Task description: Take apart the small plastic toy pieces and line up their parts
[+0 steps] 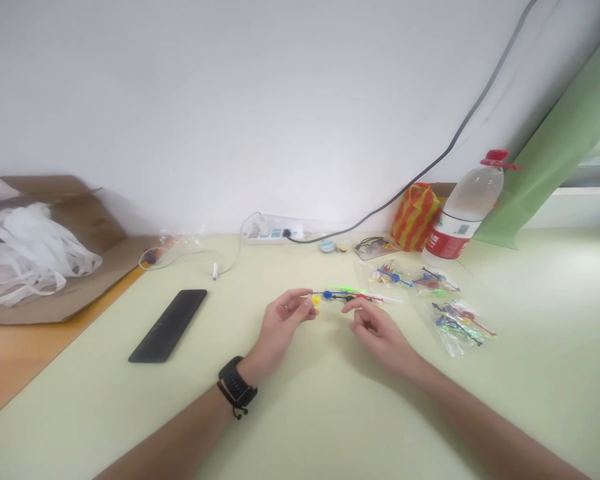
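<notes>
My left hand (286, 322), wearing a black watch, pinches a small yellow plastic piece (316, 301) between thumb and fingers. At those fingertips begins a thin blue plastic stick (328, 294) with a round disc; whether it is held too, I cannot tell. My right hand (377, 331) is a little to the right, index finger stretched out and the others loosely curled, with nothing visible in it. Its fingertip is close to a black and red plastic stick (363, 299); contact is unclear. A green stick (347, 291) lies just behind.
Clear bags of coloured plastic parts (463, 325) lie on the right, before a large water bottle (463, 213) and a red-yellow bag (416, 217). A black flat slab (169, 326) is at left. Behind are a power strip (273, 231) and a cardboard box (75, 207).
</notes>
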Demonstrator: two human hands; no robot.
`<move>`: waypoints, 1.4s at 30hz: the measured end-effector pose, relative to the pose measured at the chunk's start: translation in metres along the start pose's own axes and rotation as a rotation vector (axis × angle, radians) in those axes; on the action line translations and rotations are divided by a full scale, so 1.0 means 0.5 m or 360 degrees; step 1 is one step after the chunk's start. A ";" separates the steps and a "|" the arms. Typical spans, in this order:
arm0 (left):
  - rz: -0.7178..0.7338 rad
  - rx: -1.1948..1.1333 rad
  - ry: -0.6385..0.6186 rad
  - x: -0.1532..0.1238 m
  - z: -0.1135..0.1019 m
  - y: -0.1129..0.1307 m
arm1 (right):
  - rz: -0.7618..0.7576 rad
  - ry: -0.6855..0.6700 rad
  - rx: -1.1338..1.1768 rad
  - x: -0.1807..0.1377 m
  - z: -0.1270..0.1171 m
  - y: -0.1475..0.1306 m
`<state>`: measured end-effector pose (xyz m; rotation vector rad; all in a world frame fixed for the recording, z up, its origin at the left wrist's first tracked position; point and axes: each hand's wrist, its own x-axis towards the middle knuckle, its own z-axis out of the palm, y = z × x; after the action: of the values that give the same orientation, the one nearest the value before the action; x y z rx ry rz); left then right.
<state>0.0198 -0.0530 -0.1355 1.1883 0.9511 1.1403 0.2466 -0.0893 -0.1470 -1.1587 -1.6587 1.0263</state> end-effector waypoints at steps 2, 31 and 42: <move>0.0003 -0.0004 0.0015 0.002 -0.003 0.002 | -0.0013 0.0029 -0.0027 0.001 -0.001 0.002; 0.0334 0.1408 0.0034 0.079 -0.138 -0.025 | -0.0291 0.0351 -0.1251 0.038 -0.078 0.100; 0.0572 0.1595 -0.0138 0.069 -0.111 -0.028 | -0.0412 0.0096 -0.1051 0.030 -0.056 0.088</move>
<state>-0.0254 -0.0083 -0.1570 2.2617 1.3274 0.8547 0.2814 -0.0605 -0.1771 -1.3118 -2.1042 0.2706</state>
